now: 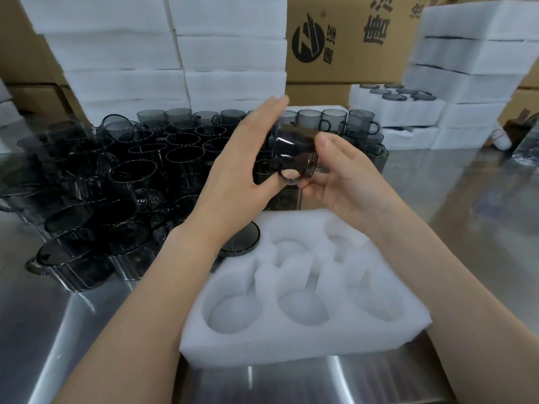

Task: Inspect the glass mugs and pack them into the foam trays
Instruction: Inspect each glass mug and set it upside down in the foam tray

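Observation:
A smoky dark glass mug (294, 151) lies on its side in the air between my hands, its handle pointing down towards me. My right hand (341, 176) grips it from the right, thumb on top and fingers curled underneath. My left hand (245, 161) is flat against the mug's left end, fingers straight, thumb by the handle. Below the hands a white foam tray (306, 339) rests on the steel table with several round pockets, all bare. Many more dark mugs (122, 182) crowd the table at left and behind.
Stacks of white foam trays (163, 53) rise at the back left and at right (472, 68), one filled tray (393, 109) showing mug rims. Cardboard boxes (347, 39) stand behind. The steel table (466, 205) stretches to the right.

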The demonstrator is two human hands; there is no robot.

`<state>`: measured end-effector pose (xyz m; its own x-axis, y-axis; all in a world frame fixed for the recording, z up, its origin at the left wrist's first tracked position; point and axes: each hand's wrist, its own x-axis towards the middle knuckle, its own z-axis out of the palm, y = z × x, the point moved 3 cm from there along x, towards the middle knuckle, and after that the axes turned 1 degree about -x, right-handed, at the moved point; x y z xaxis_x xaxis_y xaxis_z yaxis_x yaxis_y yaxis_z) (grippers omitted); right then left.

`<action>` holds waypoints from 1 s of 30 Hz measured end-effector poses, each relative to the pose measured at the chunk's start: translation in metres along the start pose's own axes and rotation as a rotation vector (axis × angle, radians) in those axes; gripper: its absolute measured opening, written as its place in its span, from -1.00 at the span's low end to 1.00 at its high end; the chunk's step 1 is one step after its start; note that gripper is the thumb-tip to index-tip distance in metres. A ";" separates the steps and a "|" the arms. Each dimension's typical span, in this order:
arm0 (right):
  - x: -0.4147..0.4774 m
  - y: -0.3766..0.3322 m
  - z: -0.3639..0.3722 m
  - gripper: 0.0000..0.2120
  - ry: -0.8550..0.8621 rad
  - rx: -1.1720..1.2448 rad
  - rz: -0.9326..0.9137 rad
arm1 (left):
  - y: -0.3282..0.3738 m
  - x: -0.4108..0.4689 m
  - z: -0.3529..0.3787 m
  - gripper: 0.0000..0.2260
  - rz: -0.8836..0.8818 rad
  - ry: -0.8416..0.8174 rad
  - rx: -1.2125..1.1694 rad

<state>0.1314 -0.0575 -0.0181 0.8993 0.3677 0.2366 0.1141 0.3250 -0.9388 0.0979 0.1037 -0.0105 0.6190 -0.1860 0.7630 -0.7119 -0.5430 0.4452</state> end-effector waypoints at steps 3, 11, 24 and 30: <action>-0.001 -0.002 0.001 -0.61 0.048 -0.028 -0.047 | 0.000 0.002 0.001 -0.45 0.054 -0.023 0.110; -0.006 -0.006 0.001 -0.65 0.174 -0.273 -0.131 | 0.002 0.002 0.003 -0.45 0.044 -0.146 0.156; -0.005 -0.009 0.004 -0.77 -0.043 0.174 -0.041 | -0.004 0.000 0.001 -0.48 -0.151 -0.084 -0.056; -0.006 -0.009 0.005 -0.61 0.033 -0.070 -0.109 | -0.002 0.000 0.001 -0.46 -0.107 -0.090 -0.011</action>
<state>0.1227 -0.0577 -0.0101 0.8935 0.3040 0.3305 0.2399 0.2991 -0.9236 0.0995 0.1044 -0.0122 0.7185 -0.2003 0.6661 -0.6434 -0.5551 0.5272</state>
